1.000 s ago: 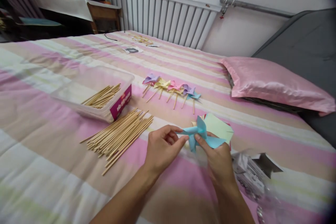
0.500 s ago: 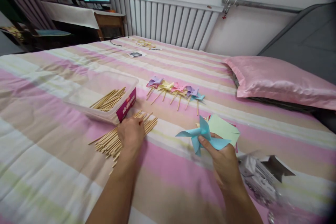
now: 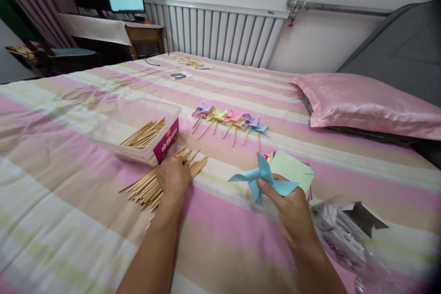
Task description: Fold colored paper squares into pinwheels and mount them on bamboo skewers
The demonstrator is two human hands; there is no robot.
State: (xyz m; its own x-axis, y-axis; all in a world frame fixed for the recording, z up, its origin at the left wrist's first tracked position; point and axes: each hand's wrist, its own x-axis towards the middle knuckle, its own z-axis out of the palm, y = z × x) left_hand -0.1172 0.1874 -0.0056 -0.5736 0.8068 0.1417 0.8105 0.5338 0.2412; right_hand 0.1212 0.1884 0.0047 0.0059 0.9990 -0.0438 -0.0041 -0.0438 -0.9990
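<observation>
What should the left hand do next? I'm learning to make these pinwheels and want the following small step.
Probably pinch one stick out of the loose pile of wooden sticks and bring it across. The left hand lies on that pile, while the right hand holds a folded blue paper pinwheel that has no stick; the finished pinwheels each have one.

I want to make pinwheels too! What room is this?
Most likely a bedroom at home: the work lies on a bed with a striped sheet and a pink pillow, with a radiator along the wall and a desk beyond.
</observation>
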